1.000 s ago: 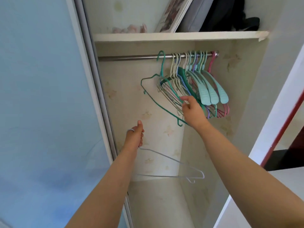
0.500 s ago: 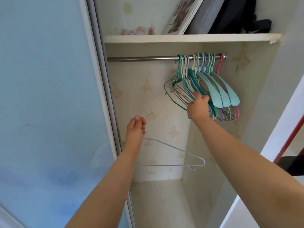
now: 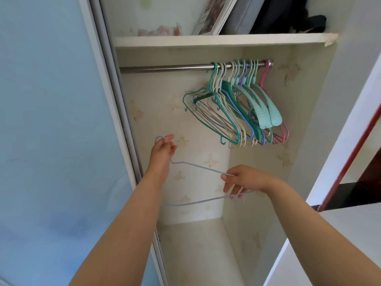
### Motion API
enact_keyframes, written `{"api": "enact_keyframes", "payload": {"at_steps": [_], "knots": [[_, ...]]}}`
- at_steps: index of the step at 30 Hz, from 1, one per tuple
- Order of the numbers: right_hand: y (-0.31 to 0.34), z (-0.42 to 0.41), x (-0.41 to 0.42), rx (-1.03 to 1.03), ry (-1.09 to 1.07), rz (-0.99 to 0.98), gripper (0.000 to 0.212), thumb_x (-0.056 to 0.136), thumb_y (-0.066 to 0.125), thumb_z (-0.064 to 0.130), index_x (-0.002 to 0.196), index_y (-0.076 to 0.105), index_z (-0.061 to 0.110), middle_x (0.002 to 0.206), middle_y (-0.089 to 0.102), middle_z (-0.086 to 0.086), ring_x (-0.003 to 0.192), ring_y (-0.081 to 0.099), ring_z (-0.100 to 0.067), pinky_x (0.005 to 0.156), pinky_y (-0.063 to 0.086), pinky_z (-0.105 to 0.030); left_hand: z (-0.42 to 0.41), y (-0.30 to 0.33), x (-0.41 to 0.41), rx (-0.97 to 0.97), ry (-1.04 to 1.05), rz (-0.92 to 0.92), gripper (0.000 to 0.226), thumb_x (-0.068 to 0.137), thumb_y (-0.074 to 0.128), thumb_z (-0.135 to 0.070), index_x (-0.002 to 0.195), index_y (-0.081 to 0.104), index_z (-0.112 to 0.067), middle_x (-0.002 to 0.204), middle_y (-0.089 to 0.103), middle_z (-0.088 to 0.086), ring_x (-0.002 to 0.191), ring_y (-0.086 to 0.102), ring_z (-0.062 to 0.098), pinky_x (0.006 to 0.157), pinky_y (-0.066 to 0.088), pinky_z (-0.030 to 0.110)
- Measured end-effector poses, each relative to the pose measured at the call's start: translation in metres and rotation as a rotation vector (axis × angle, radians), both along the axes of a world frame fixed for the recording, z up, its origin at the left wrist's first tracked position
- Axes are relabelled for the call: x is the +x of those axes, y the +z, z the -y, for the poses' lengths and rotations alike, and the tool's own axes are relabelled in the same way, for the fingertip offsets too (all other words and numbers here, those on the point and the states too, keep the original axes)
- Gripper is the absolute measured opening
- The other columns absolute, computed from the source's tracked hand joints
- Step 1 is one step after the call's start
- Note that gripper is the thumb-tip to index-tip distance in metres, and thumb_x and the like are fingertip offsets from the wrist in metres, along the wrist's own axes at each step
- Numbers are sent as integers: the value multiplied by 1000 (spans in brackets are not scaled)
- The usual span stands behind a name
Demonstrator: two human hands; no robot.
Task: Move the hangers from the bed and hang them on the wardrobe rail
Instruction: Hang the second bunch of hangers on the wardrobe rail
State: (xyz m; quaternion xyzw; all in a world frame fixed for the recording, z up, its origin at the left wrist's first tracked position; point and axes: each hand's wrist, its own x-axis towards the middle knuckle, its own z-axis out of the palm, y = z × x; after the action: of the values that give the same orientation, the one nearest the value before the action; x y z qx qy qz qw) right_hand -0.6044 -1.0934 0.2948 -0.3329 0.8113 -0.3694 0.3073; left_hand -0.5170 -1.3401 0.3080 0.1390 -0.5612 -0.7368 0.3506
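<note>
A thin pale-lilac wire hanger point(image 3: 198, 168) is held in mid-air inside the open wardrobe, below the rail. My left hand point(image 3: 162, 150) grips its neck just under the hook, which pokes out above my fingers. My right hand point(image 3: 242, 180) pinches the hanger's right end, fingers around the upper wire and the bottom bar. The metal wardrobe rail point(image 3: 165, 69) runs across under the shelf. A bunch of several hangers point(image 3: 237, 108), teal, cream, green, purple and pink, hangs crowded at the rail's right end. The bed is out of view.
A white shelf point(image 3: 206, 40) above the rail carries a framed picture, a grey bag and dark items. The pale-blue sliding door point(image 3: 51, 120) stands on the left with its track beside my left hand. The wardrobe floor point(image 3: 195, 254) is below. A white wall edge is on the right.
My right hand has let go of the hanging bunch, dropped down and taken the right end of the lilac hanger. My left hand has lifted the hanger's hook a little.
</note>
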Motion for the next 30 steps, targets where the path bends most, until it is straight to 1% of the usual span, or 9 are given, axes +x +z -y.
{"api": "enact_keyframes", "payload": {"at_steps": [3, 6, 10, 13, 17, 21, 23, 26, 30], "knots": [[-4, 9, 7, -70, -61, -95, 26, 95, 55, 34, 76, 60, 16, 71, 71, 8, 62, 71, -16, 50, 51, -23, 3, -3, -4, -117, 29, 164, 22, 98, 41, -4, 100, 61, -16, 89, 57, 0, 87, 54, 17, 95, 40, 29], [0, 15, 11, -213, -95, -89, 19, 93, 59, 23, 76, 62, 15, 64, 69, 2, 60, 67, -10, 57, 53, -22, 5, -3, 0, -313, 87, 274, 18, 100, 46, -19, 93, 62, -24, 92, 54, -13, 97, 47, 12, 80, 39, 16], [13, 19, 10, -342, -275, -225, 21, 88, 55, 11, 74, 68, 20, 44, 49, 9, 42, 49, -3, 48, 47, -17, 10, -4, 10, -240, 115, 185, 21, 96, 49, -14, 87, 60, -30, 85, 53, -19, 78, 49, -3, 76, 39, 20], [30, 23, 6, -489, -421, -297, 27, 91, 50, 10, 76, 66, 25, 49, 44, 7, 41, 43, -1, 45, 44, -16, 12, -9, 16, -154, 139, 184, 20, 94, 52, -7, 97, 64, -22, 110, 64, -3, 102, 58, 11, 95, 44, 28], [66, 40, -10, -636, -583, -397, 23, 91, 49, 15, 81, 68, 24, 51, 40, 5, 44, 41, -3, 48, 49, -22, 9, -11, 20, -37, 84, 179, 22, 94, 47, -5, 91, 64, -20, 103, 68, 3, 102, 62, 19, 83, 50, 29], [92, 64, -28, -617, -646, -477, 26, 90, 47, 19, 97, 70, 10, 53, 49, -3, 44, 45, -10, 48, 40, -23, 2, -1, 19, 68, -5, 126, 22, 94, 45, -4, 91, 64, -16, 94, 70, 3, 93, 66, 19, 75, 54, 30], [99, 75, -36, -585, -656, -488, 29, 91, 45, 16, 100, 69, 3, 68, 61, -15, 58, 57, -20, 47, 39, -25, -2, 4, 19, 55, -23, 117, 22, 94, 45, -4, 91, 64, -16, 92, 69, 3, 89, 66, 18, 73, 53, 29], [103, 88, -45, -510, -691, -447, 33, 92, 41, 13, 102, 63, -10, 69, 50, -18, 60, 41, -27, 50, 32, -29, -3, 8, 19, 64, -21, 135, 22, 94, 46, -5, 89, 64, -17, 91, 69, 2, 87, 65, 17, 72, 53, 29], [96, 91, -51, -366, -763, -444, 28, 94, 38, 14, 68, 45, 7, 61, 40, -6, 66, 37, -23, 52, 28, -28, -1, 2, 19, 67, -35, 194, 21, 94, 47, -7, 90, 65, -17, 91, 69, 2, 87, 65, 16, 73, 53, 30]]}}
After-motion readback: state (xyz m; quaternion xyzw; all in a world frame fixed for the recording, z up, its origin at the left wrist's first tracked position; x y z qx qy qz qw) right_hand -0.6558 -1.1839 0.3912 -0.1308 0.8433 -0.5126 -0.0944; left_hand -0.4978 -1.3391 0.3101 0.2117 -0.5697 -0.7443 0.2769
